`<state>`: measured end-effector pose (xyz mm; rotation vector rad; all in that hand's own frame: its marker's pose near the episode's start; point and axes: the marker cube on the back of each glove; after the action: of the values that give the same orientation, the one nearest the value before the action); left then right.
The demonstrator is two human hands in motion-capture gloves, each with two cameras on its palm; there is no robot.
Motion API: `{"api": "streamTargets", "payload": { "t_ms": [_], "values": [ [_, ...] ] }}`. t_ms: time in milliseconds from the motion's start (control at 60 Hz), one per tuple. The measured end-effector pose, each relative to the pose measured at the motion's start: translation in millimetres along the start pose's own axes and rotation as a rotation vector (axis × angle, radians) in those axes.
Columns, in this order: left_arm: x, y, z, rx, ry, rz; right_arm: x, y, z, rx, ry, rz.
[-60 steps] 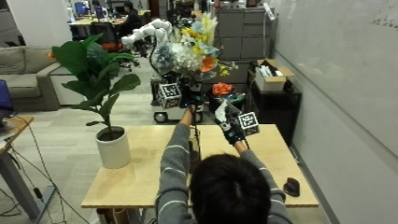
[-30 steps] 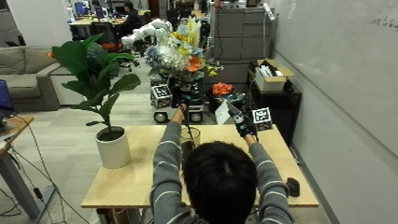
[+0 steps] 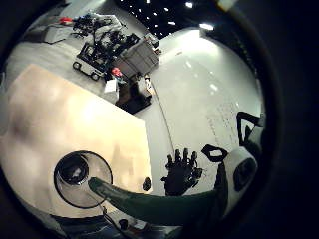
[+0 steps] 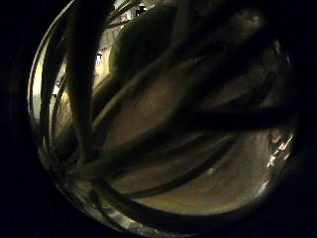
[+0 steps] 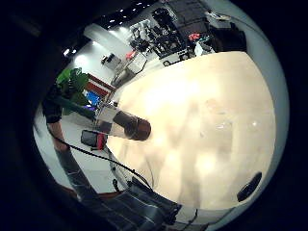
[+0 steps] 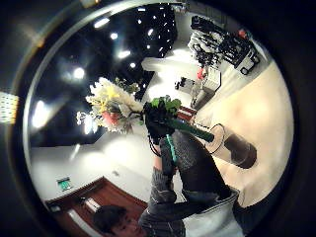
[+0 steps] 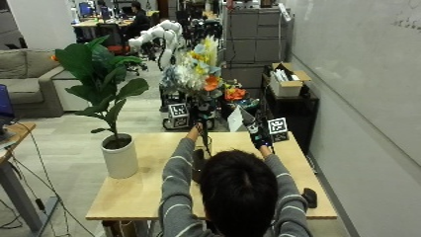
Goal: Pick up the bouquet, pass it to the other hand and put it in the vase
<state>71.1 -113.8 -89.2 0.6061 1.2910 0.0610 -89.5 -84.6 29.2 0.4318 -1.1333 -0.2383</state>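
My left hand point(image 7: 200, 120) grips the green stems of the bouquet point(image 7: 197, 69) and holds it upright over the table, with white, yellow and orange flowers on top. In the right thumb side palm view the left hand point(image 6: 157, 121) holds the stems slanting down to the mouth of the glass vase point(image 6: 233, 146). The vase point(image 7: 197, 165) stands on the table in front of me, half hidden by my head. From the left palm, the stem ends point(image 3: 149, 204) lie beside the vase rim point(image 3: 79, 174). My right hand point(image 7: 260, 134) hovers to the right, fingers point(image 3: 179, 169) spread and holding nothing.
A leafy plant in a white pot point(image 7: 119, 157) stands on the left of the wooden table point(image 7: 145, 190). A small black object point(image 7: 309, 197) lies near the table's right front corner. Beyond the far edge are a cabinet with a cardboard box point(image 7: 286, 81) and carts.
My right hand has left the stems and moved off to the right. The left hand alone now holds the bouquet, which has come lower over the vase.
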Motion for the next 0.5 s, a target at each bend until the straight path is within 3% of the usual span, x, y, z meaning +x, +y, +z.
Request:
{"api": "streamTargets", "payload": {
  "t_ms": [67,133,167,250,283,317,350,400,433,450,500],
  "values": [
    [-32,11,0,-0.009,-0.064,-0.010,16,1,-5,0.037,0.091,0.091],
    [-80,31,-12,-0.115,-0.307,-0.192,31,6,-9,0.056,0.154,0.229],
    [-96,49,-24,-0.283,-0.352,-0.249,38,9,-11,0.059,0.165,0.300],
    [-109,117,-69,-1.010,-0.195,-0.231,44,13,-14,0.074,0.181,0.257],
    [-111,134,-86,-1.180,-0.157,-0.318,46,14,-14,0.079,0.190,0.254],
    [-113,142,-99,-1.258,-0.117,-0.351,45,14,-12,0.076,0.167,0.251],
    [-117,143,-104,-1.208,-0.122,-0.341,48,16,-12,0.079,0.165,0.300],
    [-130,136,-104,-0.860,-0.344,-0.486,64,16,-13,0.094,0.212,0.444],
    [-141,132,-108,-0.689,-0.482,-0.555,59,17,-12,0.091,0.182,0.417],
    [-146,129,-110,-0.647,-0.523,-0.536,48,19,-10,0.074,0.129,0.343],
    [-155,121,-115,-0.599,-0.563,-0.377,20,23,-5,0.025,0.000,0.110]
  ]
}}
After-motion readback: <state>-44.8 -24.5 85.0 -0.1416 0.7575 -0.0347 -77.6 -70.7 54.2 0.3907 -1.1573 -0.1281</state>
